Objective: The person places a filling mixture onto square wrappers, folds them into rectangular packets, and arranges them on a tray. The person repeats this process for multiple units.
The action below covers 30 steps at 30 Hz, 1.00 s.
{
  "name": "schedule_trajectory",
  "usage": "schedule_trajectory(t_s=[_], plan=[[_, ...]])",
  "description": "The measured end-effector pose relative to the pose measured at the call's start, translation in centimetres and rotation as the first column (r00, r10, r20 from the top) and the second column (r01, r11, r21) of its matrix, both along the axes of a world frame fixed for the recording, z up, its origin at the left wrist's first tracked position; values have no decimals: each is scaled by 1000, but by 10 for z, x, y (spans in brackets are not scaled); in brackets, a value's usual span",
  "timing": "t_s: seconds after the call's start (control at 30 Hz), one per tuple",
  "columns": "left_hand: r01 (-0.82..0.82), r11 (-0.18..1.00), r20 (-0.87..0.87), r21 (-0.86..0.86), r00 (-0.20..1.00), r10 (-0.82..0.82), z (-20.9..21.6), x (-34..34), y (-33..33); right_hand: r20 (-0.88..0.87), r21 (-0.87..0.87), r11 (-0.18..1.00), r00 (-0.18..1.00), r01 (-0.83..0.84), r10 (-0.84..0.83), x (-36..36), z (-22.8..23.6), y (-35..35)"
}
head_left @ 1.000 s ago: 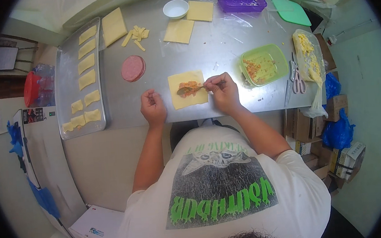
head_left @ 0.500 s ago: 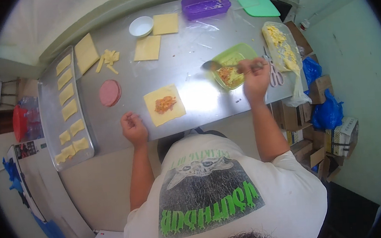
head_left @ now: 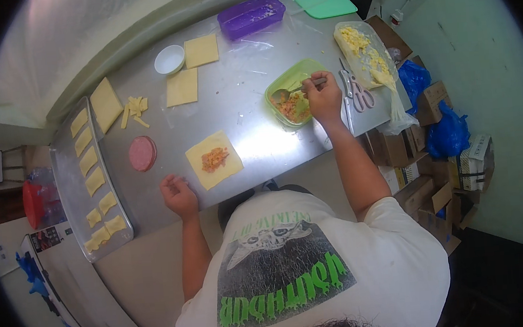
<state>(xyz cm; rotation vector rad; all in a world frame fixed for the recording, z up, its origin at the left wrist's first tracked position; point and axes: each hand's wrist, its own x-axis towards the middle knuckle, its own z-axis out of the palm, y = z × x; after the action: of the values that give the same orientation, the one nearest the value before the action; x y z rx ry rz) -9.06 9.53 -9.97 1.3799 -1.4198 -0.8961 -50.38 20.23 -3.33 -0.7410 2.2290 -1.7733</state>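
My right hand (head_left: 325, 97) grips the handle of a metal spoon (head_left: 281, 95). The spoon's bowl is down in a light green plastic container (head_left: 271, 81), against an orange-and-yellow chopped filling (head_left: 294, 108). At the table's near edge rests my left hand (head_left: 178, 196), its fingers curled in with nothing showing in them. Just right of that hand lies a square pastry sheet (head_left: 225, 173) with a heap of filling (head_left: 214, 160) in its middle. A stack of round pink meat slices (head_left: 143, 153) sits beyond the left hand.
A metal tray (head_left: 125, 206) of filled pastries stands at left. Farther back are pastry sheets (head_left: 182, 87), dough strips (head_left: 138, 104), a white bowl (head_left: 170, 59), a purple container (head_left: 251, 18) and a green lid (head_left: 325, 2). Scissors (head_left: 360, 96) and a tub of yellow pieces (head_left: 366, 54) lie right.
The spoon, blurred above the green container's left side before, is now lowered into the filling. My left hand stays by the near edge. The whole view has shifted and turned slightly.
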Motion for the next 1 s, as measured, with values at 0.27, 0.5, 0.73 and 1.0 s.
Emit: schedule_trajectory(t_s=[0.27, 0.5, 0.73, 1.0], plan=[[3, 1000, -14, -13, 1000, -3, -2, 0, 1, 384, -22, 999, 923, 27, -16, 4, 20, 5], [-29, 999, -26, -35, 999, 29, -10, 2, 1, 487, -137, 989, 873, 59, 15, 1, 28, 12], [-19, 997, -26, -71, 1000, 17, -4, -1, 2, 425, -310, 900, 802, -307, 420, 99, 29, -8], [-4, 995, -14, -96, 1000, 3, -3, -1, 3, 143, -287, 716, 710, -637, 689, 158, -10, -10]])
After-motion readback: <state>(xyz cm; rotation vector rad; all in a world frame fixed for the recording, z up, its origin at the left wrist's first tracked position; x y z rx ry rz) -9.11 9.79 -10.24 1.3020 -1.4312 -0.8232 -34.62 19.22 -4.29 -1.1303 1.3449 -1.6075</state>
